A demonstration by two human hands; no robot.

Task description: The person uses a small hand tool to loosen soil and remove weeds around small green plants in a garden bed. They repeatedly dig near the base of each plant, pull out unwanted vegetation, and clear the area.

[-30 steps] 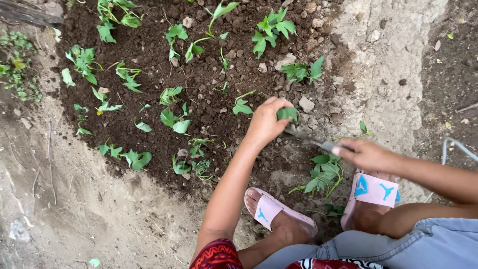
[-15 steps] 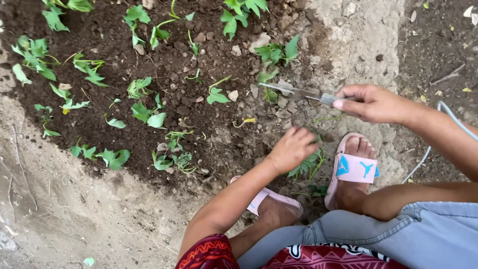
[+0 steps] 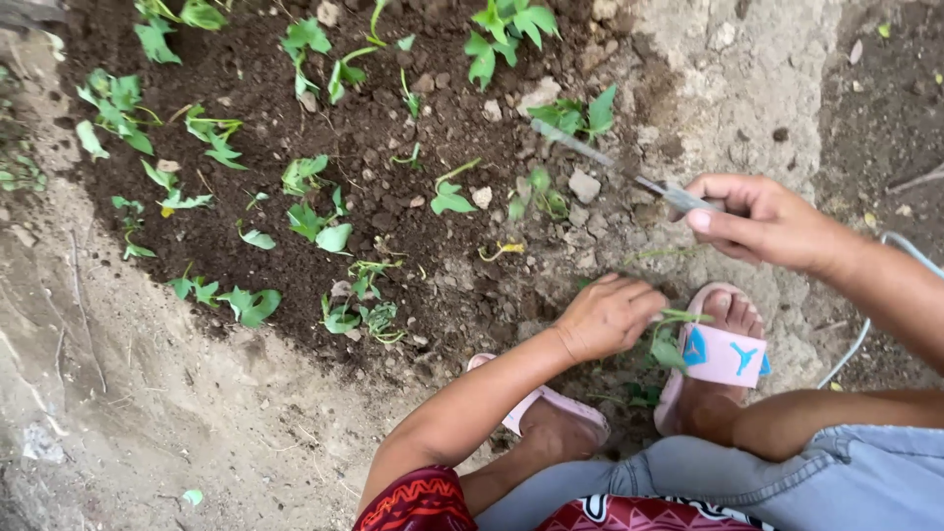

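The left hand (image 3: 608,317), closed on a small green leafy cutting (image 3: 671,339) at five o'clock, could crush its stem, while the right hand (image 3: 762,218), gripping a thin metal knife (image 3: 629,175) at two o'clock, might nick planted seedlings (image 3: 575,116).

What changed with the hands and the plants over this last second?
The left hand drew back from the dark soil bed to the pile of green cuttings by the pink sandal and closed its fingers on one. The right hand kept hold of the knife, point in the soil. The planted seedlings stayed put.

Left hand (image 3: 607,317) hides cutting's stem; blade (image 3: 590,152) tip blurred.
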